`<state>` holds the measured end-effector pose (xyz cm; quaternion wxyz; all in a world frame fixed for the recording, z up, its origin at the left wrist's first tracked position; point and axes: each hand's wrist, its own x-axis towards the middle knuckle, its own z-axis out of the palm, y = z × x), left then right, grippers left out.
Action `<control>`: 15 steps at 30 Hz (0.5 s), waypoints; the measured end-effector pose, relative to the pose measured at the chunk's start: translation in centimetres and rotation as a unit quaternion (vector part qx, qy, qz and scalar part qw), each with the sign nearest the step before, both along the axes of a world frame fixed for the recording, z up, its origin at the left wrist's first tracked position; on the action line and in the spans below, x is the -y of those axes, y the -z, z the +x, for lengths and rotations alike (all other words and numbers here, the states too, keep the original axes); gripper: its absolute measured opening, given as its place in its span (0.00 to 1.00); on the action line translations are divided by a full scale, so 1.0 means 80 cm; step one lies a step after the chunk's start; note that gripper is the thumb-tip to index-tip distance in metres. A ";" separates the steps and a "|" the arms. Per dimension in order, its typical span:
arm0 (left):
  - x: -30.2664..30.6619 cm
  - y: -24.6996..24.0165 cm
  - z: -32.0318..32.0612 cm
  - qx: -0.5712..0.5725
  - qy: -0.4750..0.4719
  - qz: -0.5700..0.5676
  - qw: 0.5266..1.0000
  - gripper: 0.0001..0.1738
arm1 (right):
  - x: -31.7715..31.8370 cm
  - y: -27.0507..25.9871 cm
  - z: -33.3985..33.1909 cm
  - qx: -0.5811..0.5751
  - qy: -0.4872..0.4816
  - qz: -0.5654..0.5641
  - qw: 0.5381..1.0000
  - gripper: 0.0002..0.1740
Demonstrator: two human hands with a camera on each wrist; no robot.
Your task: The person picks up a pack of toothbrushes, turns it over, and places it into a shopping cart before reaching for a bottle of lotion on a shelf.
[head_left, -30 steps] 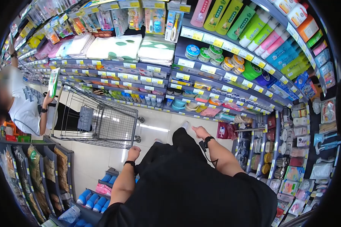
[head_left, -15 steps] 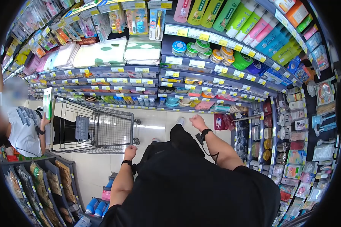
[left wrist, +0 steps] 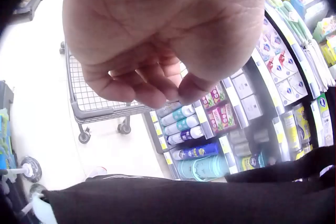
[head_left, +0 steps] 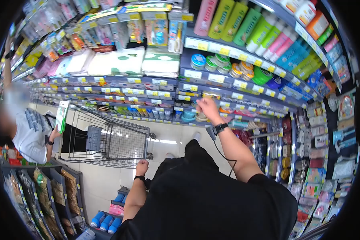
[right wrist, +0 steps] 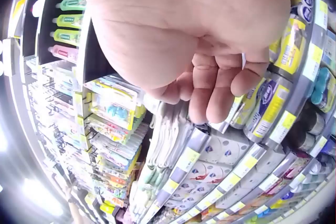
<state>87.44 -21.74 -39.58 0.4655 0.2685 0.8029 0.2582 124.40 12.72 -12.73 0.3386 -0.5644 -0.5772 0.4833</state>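
Behind the shopping cart (head_left: 126, 142): shelf (head_left: 120, 79) bearing folded towels (head_left: 116, 63). Left: second person (head_left: 32, 138), contact with it unclear. Right: wearer's left hand (head_left: 142, 167), near it. Front-left: bagged goods (head_left: 69, 184).

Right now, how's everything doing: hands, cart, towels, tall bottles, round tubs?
Left hand: loosely curled, holding nothing
Right hand: loosely curled, holding nothing
Shopping cart: standing on its wheels
Towels: folded, stacked
Tall bottles: standing upright
Round tubs: some stacked
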 end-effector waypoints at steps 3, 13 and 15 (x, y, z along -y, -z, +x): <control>0.005 -0.033 -0.003 0.057 -0.053 -0.016 0.997 0.10 | -0.004 0.077 0.011 0.091 -0.014 0.018 0.996 0.19; 0.026 -0.047 -0.027 0.015 -0.097 -0.017 0.995 0.09 | 0.081 0.227 0.081 0.026 0.070 -0.235 0.969 0.15; 0.029 -0.037 -0.031 -0.006 -0.063 0.003 0.998 0.13 | 0.099 0.234 0.100 0.092 0.038 -0.253 0.962 0.10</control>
